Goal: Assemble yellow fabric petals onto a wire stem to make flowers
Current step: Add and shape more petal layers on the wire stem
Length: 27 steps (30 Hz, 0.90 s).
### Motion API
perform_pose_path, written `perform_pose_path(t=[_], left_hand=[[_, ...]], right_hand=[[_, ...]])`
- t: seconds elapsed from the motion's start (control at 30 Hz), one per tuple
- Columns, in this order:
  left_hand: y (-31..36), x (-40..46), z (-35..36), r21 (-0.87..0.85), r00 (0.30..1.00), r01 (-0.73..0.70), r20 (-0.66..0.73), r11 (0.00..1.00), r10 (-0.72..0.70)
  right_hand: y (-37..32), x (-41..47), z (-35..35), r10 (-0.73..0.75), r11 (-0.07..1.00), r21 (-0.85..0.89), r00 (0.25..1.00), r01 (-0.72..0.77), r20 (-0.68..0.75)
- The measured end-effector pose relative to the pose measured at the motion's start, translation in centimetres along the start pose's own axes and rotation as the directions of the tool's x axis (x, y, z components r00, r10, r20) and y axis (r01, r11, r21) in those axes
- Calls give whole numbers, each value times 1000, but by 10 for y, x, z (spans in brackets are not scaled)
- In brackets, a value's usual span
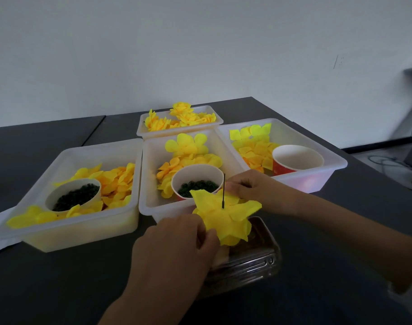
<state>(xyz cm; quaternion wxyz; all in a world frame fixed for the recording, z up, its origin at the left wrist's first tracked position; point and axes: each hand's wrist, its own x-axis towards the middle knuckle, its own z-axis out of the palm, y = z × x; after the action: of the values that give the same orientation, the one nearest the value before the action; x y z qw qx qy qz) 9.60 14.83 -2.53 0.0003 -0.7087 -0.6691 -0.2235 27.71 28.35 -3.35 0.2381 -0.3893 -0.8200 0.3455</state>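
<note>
right hand (249, 187) fingers pinch the far edge of the yellow fabric petal stack (225, 218); left hand (177, 245) fingers curl under its near edge. thin dark wire stem (223, 191) stands upright through the centre, between both hands, over the metal tray (259, 261). next petal likely threads straight down it.

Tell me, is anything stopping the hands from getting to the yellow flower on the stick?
No, nothing visible is in the way. The left hand already grips the yellow flower at its lower left edge, and the right hand touches the petals beside the wire stem, which pokes up through the middle.
</note>
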Motion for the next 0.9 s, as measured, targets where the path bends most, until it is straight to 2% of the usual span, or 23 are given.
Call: perform_pose_path(t=[0.1,0.17,0.3,0.37,0.47,0.53,0.6,0.7,0.8,0.9], left_hand=[[-8,0,-14,-81,999,13,-31,997,-15],[-17,2,-22,-152,993,-38,-117,988,20],[-26,12,-40,-199,971,-20,-238,980,-29],[-26,16,-44,-229,952,-61,-306,971,-13],[-16,19,-40,-191,925,-220,-352,957,142],[-7,19,-35,-179,908,-320,-337,930,248],[-4,21,-28,-187,884,-399,-340,898,322],[-5,27,-20,-265,870,-441,-361,858,335],[-9,40,-17,-391,922,-355,-298,849,248],[-13,44,-19,-507,934,-348,-259,789,246]], right_hand=[[-11,-4,-12,108,986,131,993,-101,-50],[-17,-5,-29,154,966,218,986,-137,-62],[-20,1,-72,204,965,214,951,-155,-232],[-17,11,-94,188,976,169,920,-137,-343],[-2,34,-120,196,980,74,868,-183,-456],[13,52,-130,217,966,-20,855,-257,-471],[30,66,-133,220,921,-195,864,-337,-454],[59,82,-125,179,788,-506,917,-350,-355],[83,95,-109,255,703,-631,944,-328,-207],[98,110,-99,302,582,-749,940,-316,-161]])
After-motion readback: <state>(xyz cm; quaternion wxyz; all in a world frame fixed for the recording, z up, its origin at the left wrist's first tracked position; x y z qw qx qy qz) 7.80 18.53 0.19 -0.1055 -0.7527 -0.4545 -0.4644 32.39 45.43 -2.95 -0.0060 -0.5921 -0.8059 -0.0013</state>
